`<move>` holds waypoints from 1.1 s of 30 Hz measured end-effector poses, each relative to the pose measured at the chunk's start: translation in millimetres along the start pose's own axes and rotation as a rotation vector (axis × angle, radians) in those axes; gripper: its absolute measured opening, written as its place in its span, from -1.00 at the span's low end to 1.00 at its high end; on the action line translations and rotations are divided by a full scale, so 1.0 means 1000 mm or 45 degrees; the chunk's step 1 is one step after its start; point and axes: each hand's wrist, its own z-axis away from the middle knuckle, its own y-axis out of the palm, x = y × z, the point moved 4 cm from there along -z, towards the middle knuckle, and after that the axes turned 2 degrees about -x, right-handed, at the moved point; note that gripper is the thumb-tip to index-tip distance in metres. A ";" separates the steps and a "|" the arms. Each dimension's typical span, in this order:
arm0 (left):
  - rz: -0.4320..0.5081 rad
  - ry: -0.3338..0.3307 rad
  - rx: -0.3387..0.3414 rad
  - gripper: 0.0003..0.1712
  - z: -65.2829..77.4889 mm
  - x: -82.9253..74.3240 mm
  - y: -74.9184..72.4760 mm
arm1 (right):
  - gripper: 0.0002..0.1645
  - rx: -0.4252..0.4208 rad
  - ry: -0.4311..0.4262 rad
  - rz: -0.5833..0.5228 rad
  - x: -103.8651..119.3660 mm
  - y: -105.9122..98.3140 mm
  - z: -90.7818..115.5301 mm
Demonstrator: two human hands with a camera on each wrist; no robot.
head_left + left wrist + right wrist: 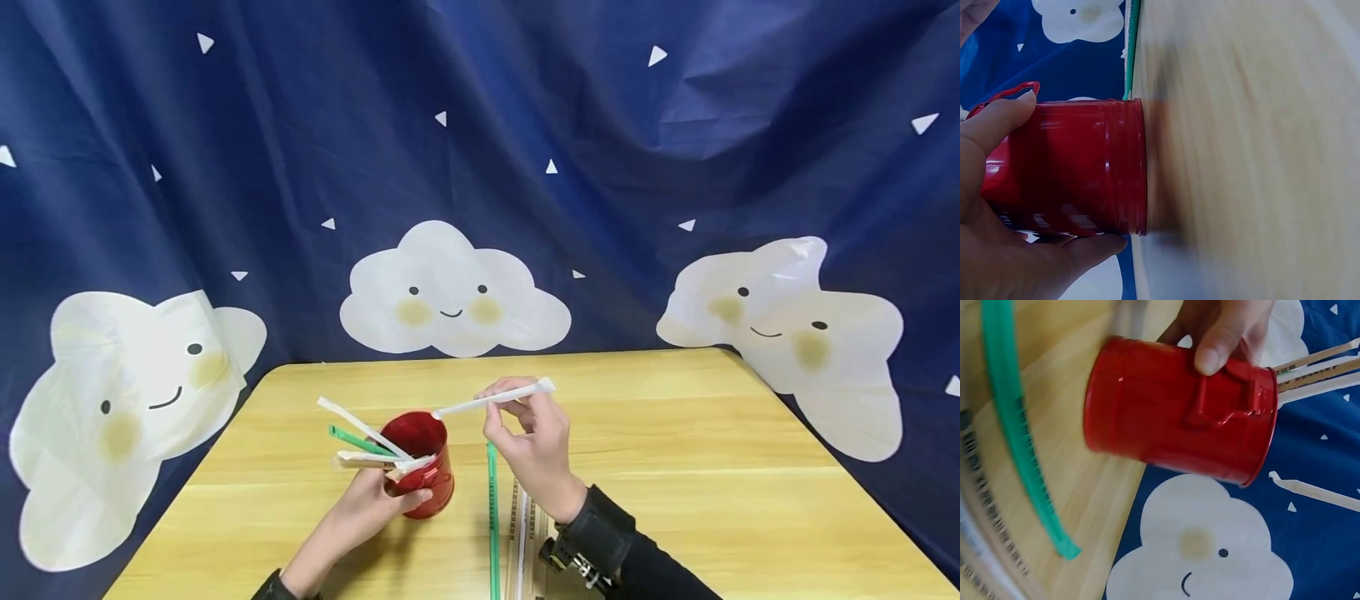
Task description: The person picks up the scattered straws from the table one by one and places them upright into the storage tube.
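My left hand [371, 504] grips a small red metal bucket [441, 487] by its side, with the thumb over its front near the wire handle. The bucket leans slightly in the head view, its base at the table. Several wrapped straws stick out of its mouth to the left, among them a white straw [352, 421] and a green straw [360, 441]. Between thumb and fingers, my right hand [536, 437] pinches a white wrapped straw [468, 405] held nearly level. That straw's left end points at the bucket's rim; the right wrist view shows the same end [1297, 487] beside the mouth.
On the wooden table [675, 467], a green wrapped straw [492, 525] lies lengthwise below my right hand. Beside it are several printed brown-wrapped straws [513, 542] and a white one [522, 542]. A dark blue curtain [480, 150] with clouds hangs behind the table.
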 end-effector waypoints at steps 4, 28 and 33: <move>0.001 -0.015 -0.018 -0.18 -0.001 -0.002 -0.001 | -0.65 0.035 0.073 -0.012 -0.002 0.012 -0.002; 0.029 -0.004 0.019 -0.19 -0.002 0.000 0.001 | -0.77 0.590 0.395 0.265 -0.018 0.035 0.030; 0.009 -0.009 0.001 -0.21 -0.001 -0.001 0.000 | -0.73 0.602 0.385 0.310 -0.019 0.029 0.033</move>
